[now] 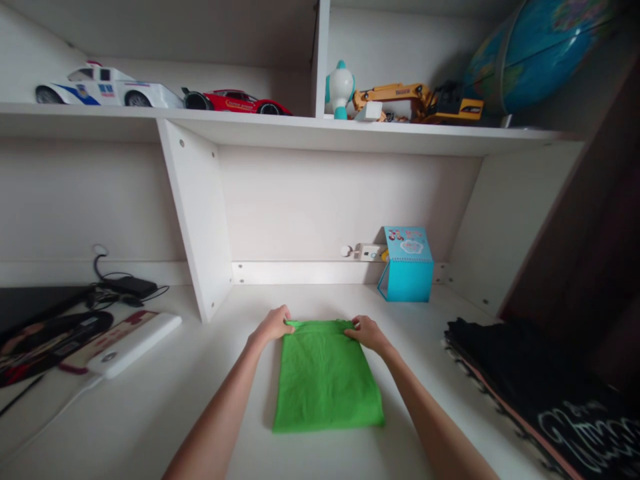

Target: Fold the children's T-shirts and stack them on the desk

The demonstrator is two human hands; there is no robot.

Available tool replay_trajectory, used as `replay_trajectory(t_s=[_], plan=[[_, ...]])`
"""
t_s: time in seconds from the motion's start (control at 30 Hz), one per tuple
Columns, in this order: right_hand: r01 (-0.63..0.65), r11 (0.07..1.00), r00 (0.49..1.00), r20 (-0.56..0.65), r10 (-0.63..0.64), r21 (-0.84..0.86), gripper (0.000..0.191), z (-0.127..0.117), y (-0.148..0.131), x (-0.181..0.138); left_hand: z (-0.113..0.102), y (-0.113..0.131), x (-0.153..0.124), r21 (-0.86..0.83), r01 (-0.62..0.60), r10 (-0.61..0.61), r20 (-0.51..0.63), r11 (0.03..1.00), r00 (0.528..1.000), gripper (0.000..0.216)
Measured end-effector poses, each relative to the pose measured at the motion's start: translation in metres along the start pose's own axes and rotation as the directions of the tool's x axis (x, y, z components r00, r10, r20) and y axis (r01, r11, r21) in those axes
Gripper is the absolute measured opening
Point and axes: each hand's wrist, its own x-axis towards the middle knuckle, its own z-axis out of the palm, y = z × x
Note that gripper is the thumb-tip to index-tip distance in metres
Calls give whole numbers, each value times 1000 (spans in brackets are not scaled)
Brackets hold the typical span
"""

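Observation:
A green folded cloth (327,383), which looks like a garment, lies flat on the white desk in front of me. My left hand (275,325) pinches its far left corner between thumb and fingers. At the far right corner, my right hand (367,332) grips the fabric in the same way. The far edge between the hands shows a narrow band with slight creases. The near edge rests on the desk, wider than the far one.
A blue desk calendar (407,280) stands behind on the right, by a wall socket (371,252). Dark folded clothes (540,387) lie at the right. A white power strip (135,345), cables and a black adapter (131,287) sit left. Toy cars (235,102) and a globe (540,53) occupy the shelf above.

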Motion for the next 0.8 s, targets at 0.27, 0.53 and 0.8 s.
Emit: replay_trajectory(t_s=[0.27,0.53,0.8], plan=[[175,952,974,-185,-129,253,35,-77,-41,-16,-59,66,-31,-149,-374,312,-326,915,892,30],[329,919,944,-96,-315,216,22,-138,-19,-115,-74,133,-110,-113,-449,460,100,886,882,42],[202,977,966,180,-187,-69,30,-124,51,-172,-26,116,-92,60,-423,345,483,904,805,32]])
